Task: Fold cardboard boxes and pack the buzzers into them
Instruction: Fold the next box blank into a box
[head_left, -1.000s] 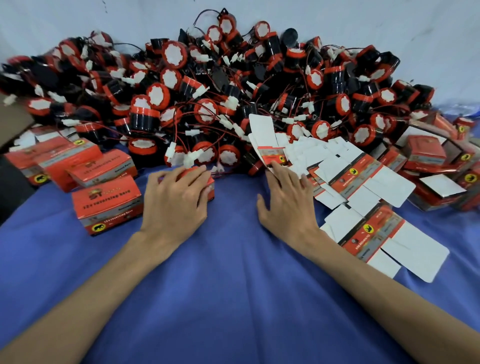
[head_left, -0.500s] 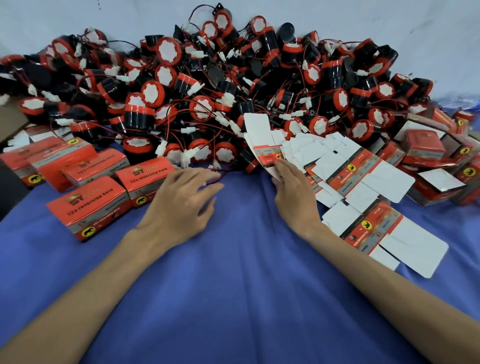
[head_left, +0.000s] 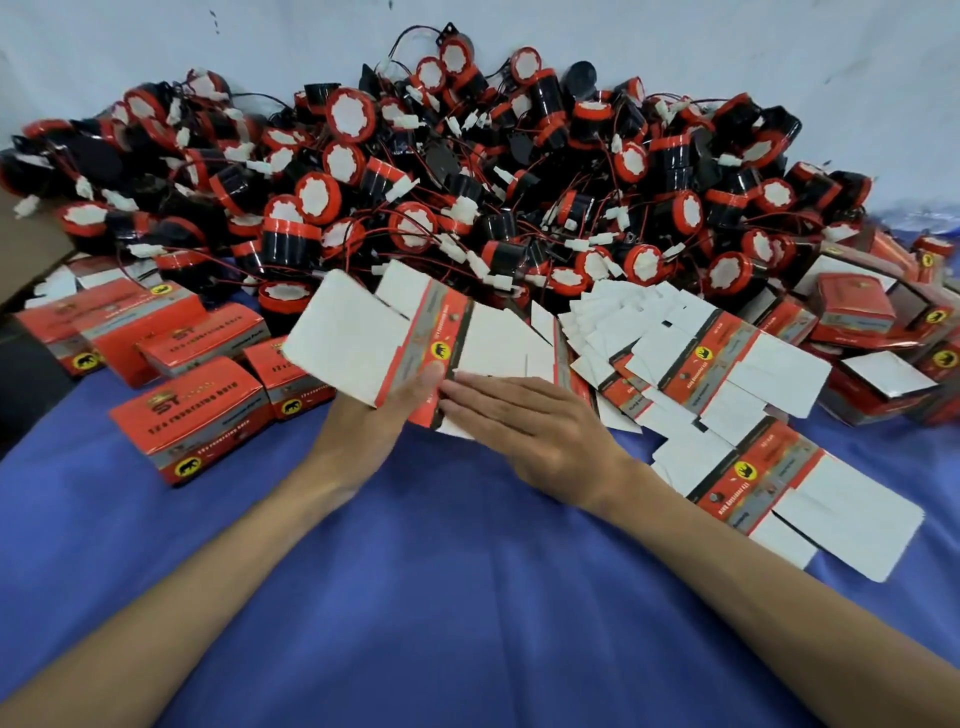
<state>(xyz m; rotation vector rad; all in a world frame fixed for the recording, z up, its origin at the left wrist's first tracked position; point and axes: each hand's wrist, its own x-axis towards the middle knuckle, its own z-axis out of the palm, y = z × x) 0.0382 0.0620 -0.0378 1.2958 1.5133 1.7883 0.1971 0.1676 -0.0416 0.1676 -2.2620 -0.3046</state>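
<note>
Progress: early. Several folded boxes (head_left: 192, 415) closed, at left on table (head_left: 467, 597); filled or not, cannot tell. Big heap of buzzers (head_left: 467, 197) unpacked at back. Fan of blanks (head_left: 727, 364) unfolded at right.

Step in hand, judged: start of folding one flat blank (head_left: 358, 338), held off table, tilted, just in front of heap.

Left hand (head_left: 358, 441) pinches its near edge, thumb on top, fingers beneath hidden. Right hand (head_left: 540, 421): fingers (head_left: 483, 392) straight, together, flat on blank's lower right part.
</note>
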